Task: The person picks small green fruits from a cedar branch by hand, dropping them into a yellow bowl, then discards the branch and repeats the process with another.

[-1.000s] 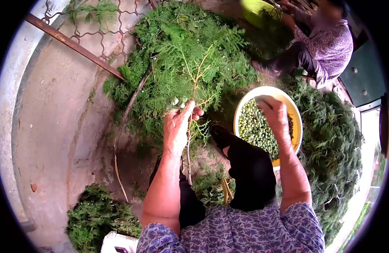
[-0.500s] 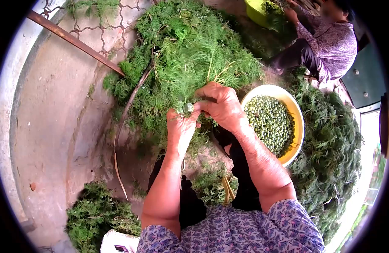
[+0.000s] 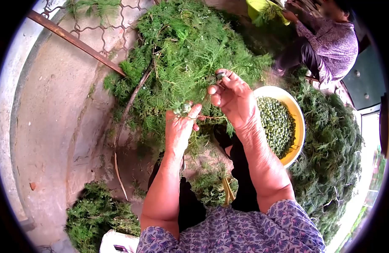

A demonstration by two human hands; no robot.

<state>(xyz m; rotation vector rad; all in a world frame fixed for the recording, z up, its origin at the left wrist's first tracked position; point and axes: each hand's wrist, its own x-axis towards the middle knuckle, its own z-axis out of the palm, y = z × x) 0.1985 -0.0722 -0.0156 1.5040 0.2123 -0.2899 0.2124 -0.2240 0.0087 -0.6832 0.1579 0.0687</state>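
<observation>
Pinched in my left hand (image 3: 180, 126) is a green sprig (image 3: 182, 109) with pale green berries at the fingertips; a thin reddish stem runs out from it toward the right. My right hand (image 3: 232, 95) is turned partly palm up, apart from the left, with a small roundish berry (image 3: 220, 76) at its fingertips. Just right of that hand stands a yellow basin (image 3: 299, 122) holding many green berries (image 3: 274, 126), partly hidden by my right forearm. Both hands are over the near edge of a big heap of green branches (image 3: 182, 55).
Another person (image 3: 329, 46) sits at the upper right by a yellow-green tub (image 3: 255, 5). Cut branches (image 3: 329, 156) lie along the right, with a smaller pile (image 3: 97, 215) at lower left. A rusty bar (image 3: 76, 44) and a long bare stick (image 3: 127, 109) are at left.
My right hand has moved away from my left, up and to the right, and turned over with a berry. My left hand has barely moved. The other person's yellow-green tub has tilted.
</observation>
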